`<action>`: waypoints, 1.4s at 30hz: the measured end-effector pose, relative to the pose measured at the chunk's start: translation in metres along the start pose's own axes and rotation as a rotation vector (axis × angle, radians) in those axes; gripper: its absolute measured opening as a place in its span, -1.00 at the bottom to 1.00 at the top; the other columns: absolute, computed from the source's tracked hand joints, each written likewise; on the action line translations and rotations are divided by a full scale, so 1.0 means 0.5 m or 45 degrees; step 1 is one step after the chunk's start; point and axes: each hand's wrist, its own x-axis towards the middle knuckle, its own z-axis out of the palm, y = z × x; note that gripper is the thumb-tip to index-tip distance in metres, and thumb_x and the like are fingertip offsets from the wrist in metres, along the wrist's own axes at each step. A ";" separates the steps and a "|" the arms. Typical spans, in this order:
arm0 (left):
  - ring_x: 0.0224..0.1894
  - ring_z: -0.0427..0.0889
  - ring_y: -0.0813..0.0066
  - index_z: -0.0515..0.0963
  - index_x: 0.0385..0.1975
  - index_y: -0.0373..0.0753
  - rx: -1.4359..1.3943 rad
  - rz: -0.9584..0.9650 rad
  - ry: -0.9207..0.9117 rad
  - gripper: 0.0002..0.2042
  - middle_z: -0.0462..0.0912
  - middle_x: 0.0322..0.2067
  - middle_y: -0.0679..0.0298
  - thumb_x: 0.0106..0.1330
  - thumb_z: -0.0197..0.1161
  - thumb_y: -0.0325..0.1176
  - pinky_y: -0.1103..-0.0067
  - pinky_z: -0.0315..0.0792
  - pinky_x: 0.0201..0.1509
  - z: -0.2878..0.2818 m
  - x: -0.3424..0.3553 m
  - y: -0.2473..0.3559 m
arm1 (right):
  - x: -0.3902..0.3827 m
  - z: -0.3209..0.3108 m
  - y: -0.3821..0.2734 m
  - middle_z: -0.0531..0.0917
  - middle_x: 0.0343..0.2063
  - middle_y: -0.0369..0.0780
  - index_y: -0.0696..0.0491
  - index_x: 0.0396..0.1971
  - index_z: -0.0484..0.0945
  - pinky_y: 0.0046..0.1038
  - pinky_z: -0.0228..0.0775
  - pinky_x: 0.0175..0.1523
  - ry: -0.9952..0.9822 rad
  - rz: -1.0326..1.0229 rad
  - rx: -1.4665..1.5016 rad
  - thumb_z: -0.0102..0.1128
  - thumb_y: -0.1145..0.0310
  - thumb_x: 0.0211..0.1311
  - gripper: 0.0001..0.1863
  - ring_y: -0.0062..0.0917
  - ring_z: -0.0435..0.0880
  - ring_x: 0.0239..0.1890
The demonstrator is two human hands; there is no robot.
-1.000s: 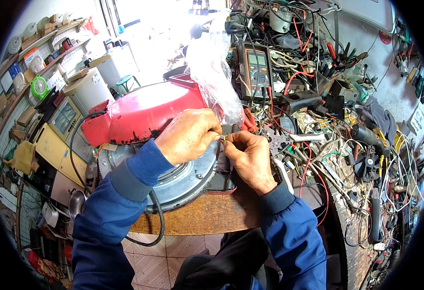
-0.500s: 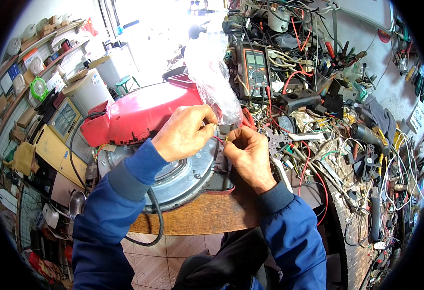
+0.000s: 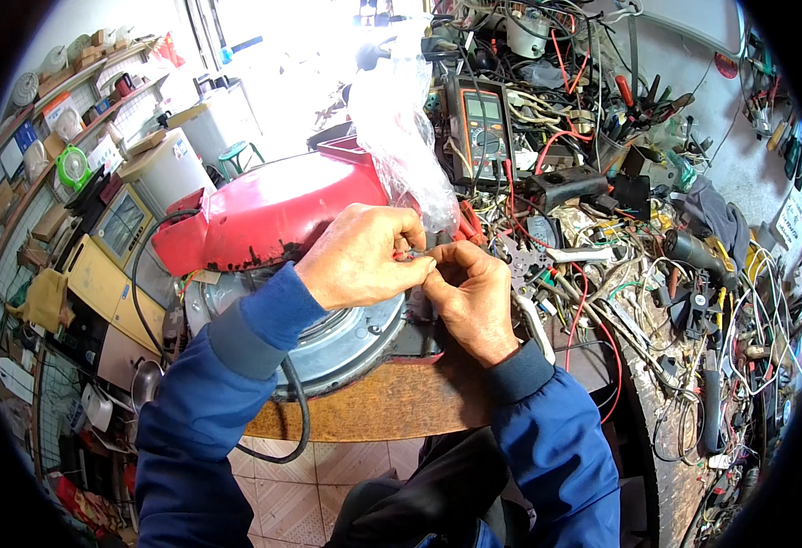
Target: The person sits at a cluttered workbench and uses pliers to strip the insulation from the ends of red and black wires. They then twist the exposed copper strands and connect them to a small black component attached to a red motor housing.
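My left hand point(image 3: 364, 258) and my right hand point(image 3: 470, 297) meet at their fingertips above the right edge of a round metal housing point(image 3: 351, 352). Both are closed in a pinch on a thin wire, which the fingers now almost wholly cover. A red plastic cover point(image 3: 264, 215) stands on the housing's far side, behind my left hand, with dark smears along its lower edge. From the cover a black cable point(image 3: 302, 411) loops down past my left sleeve and over the table's front edge.
The housing rests on a wooden table point(image 3: 374, 402). A clear plastic bag point(image 3: 410, 155) hangs beyond my hands. A multimeter point(image 3: 483, 128) with red leads point(image 3: 616, 356) stands at the back. Tangled wires, tools and parts crowd the bench point(image 3: 638, 320) to the right; shelves point(image 3: 100, 82) line the left.
My left hand has moved slightly right and down, so the fingertips of both hands now touch. The short pink-red wire seen between them earlier is now hidden by the fingers.
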 end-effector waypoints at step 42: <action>-0.39 0.67 0.57 0.70 -0.23 -0.43 -0.413 -0.308 -0.176 -0.90 0.72 -0.42 0.25 0.32 0.38 -0.55 0.57 0.58 -0.28 -0.011 0.008 -0.043 | 0.017 -0.013 0.016 0.71 -0.41 -0.32 0.31 -0.18 0.67 -0.60 0.47 -0.30 -0.140 0.279 0.285 0.34 0.51 0.28 -0.81 -0.75 0.58 -0.40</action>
